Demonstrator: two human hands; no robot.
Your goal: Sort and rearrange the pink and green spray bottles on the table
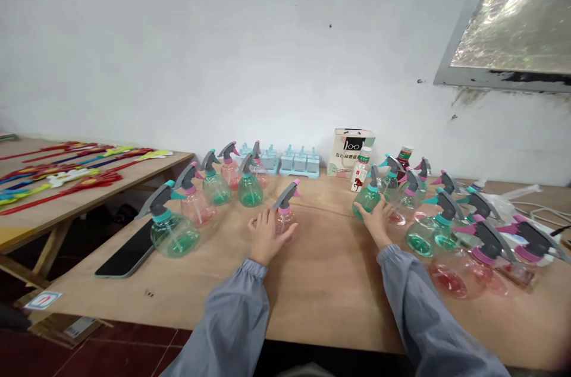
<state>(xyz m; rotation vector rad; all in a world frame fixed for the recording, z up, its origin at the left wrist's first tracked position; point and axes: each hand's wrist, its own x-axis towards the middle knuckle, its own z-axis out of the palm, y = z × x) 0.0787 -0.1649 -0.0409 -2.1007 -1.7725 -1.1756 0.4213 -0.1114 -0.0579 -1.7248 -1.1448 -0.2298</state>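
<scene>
In the middle of the table, my left hand [266, 235] is closed around the round body of a pink spray bottle [285, 221] with a grey and pink trigger head. The bottle stands upright, partly hidden by my fingers. Farther right, my right hand [377, 219] grips a green spray bottle [366, 200] with a grey and teal head, thumb on the near side. Several green and pink spray bottles [250, 189] stand to the left of my left hand. Another group of spray bottles [432, 234] crowds the table right of my right hand.
A phone [125, 253] lies at the left of the wooden table [330, 288]. Light-blue moulds [300, 163], a paper bag [339, 154], and a small white bottle [360, 170] stand by the wall. Cables [535, 210] lie far right. Colourful long-handled items [84, 178] cover another table.
</scene>
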